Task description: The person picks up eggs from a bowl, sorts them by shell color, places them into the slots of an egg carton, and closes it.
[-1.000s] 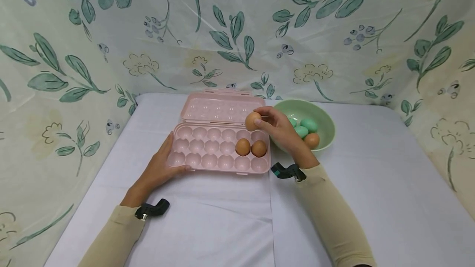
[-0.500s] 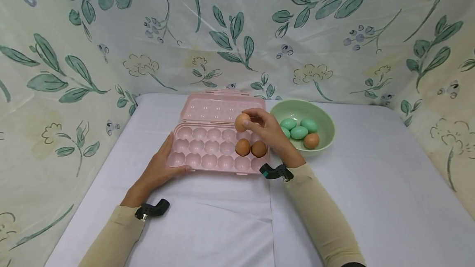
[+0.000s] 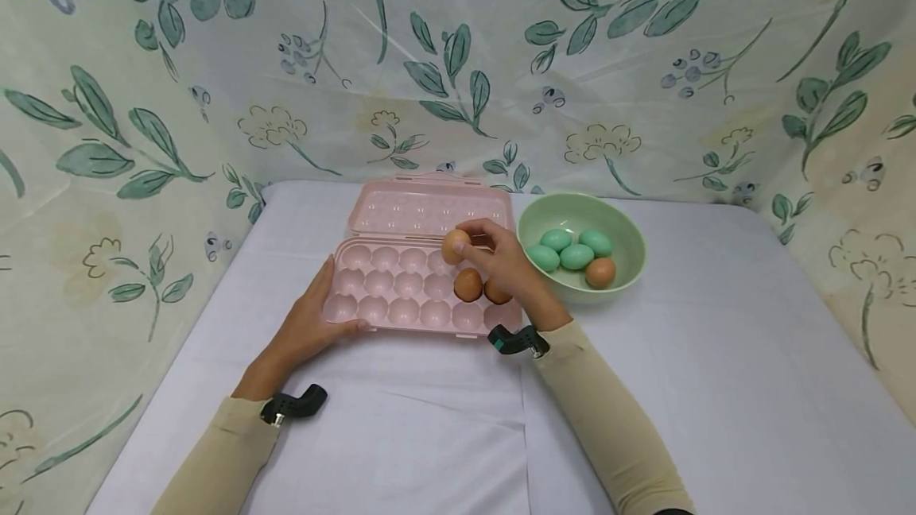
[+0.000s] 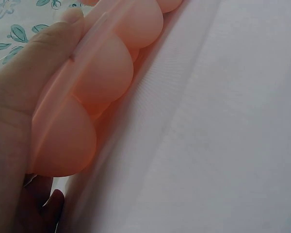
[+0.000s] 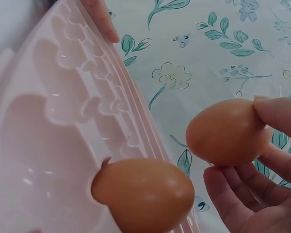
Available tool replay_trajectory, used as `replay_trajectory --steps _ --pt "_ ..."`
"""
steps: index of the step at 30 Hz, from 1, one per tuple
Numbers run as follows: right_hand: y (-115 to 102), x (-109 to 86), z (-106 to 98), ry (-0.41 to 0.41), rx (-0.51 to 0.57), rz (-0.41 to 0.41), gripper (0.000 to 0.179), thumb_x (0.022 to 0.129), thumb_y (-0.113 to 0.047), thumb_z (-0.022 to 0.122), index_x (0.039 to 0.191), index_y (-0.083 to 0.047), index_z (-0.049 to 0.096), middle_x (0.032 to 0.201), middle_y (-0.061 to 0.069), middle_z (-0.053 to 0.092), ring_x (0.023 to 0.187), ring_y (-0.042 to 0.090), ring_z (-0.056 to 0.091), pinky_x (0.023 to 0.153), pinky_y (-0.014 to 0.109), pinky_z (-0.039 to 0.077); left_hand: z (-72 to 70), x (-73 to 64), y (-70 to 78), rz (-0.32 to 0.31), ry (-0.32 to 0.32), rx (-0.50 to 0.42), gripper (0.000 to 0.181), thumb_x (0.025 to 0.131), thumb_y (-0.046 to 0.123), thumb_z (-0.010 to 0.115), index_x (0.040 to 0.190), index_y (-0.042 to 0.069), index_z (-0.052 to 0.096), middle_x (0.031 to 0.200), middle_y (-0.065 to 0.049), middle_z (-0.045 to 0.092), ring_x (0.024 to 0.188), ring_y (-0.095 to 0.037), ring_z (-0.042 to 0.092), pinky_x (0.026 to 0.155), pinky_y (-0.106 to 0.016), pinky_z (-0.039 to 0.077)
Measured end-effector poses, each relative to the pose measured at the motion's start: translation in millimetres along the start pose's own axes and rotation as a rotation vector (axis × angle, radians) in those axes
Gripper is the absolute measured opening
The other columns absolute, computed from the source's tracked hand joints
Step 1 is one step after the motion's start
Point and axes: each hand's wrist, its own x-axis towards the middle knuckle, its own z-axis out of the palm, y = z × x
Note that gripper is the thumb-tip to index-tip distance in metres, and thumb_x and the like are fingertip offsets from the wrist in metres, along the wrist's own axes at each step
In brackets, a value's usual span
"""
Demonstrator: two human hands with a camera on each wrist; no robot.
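A pink egg carton (image 3: 401, 323) lies with its lid (image 3: 422, 209) folded back. My left hand (image 3: 309, 320) grips its left end, thumb along the front edge; the left wrist view shows the rounded undersides of the cups (image 4: 106, 68) beside the thumb. Between thumb and fingertips my right hand (image 3: 504, 261) pinches a brown egg (image 3: 455, 246), held over the back row toward the right. Two more brown eggs sit in the middle row: one egg (image 3: 468, 284) in full view, the other egg (image 3: 495, 291) partly behind the right hand.
A green bowl (image 3: 626, 221) stands right of the carton, holding several green eggs (image 3: 576, 256) and one brown egg (image 3: 600, 272). White cloth (image 3: 429, 420) covers the table. A floral curtain (image 3: 458, 62) hangs behind it.
My right hand has carried the brown egg leftward from beside the bowl, then slightly lower over the carton's back row. The left hand keeps its grip in place.
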Motion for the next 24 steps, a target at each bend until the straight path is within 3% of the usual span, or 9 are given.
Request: replay_trajectory --steps 7,14,20,24 --pt "-0.2 -2.7 5.2 -0.016 -0.069 0.065 0.041 0.091 -0.04 0.066 0.126 -0.019 0.058 0.12 0.0 0.06 0.111 0.018 0.059 0.098 0.037 0.047 0.3 -0.2 0.2 0.002 0.008 0.001 0.129 0.063 0.056 0.084 0.156 0.022 0.0 0.162 0.003 0.009 0.145 -0.028 0.021 0.109 -0.058 0.027" --pt "2.3 -2.3 10.5 -0.028 -0.062 0.059 0.038 0.093 -0.033 0.066 0.125 -0.015 0.059 0.122 0.003 0.06 0.112 0.02 0.06 0.097 0.035 0.048 -0.2 0.1 0.2 0.006 0.008 0.008 0.13 0.063 0.057 0.084 0.157 0.021 0.001 0.162 0.003 0.01 0.144 -0.028 0.022 0.109 -0.058 0.028" --pt "-1.6 -4.3 14.9 -0.037 -0.117 0.015 0.035 0.093 -0.028 0.066 0.123 -0.012 0.06 0.119 0.004 0.063 0.112 0.02 0.06 0.098 0.035 0.047 -0.6 -0.5 0.6 0.001 0.001 -0.003 0.13 0.063 0.056 0.084 0.156 0.022 -0.001 0.162 0.004 0.009 0.145 -0.027 0.021 0.109 -0.058 0.027" --pt "-2.4 -5.5 16.9 -0.044 -0.16 0.042 0.033 0.093 -0.028 0.066 0.123 -0.015 0.061 0.117 0.0 0.064 0.111 0.017 0.06 0.097 0.035 0.047 -0.7 -0.3 1.6 0.002 0.001 -0.009 0.13 0.064 0.055 0.084 0.156 0.022 0.0 0.161 0.004 0.01 0.145 -0.027 0.021 0.11 -0.057 0.027"
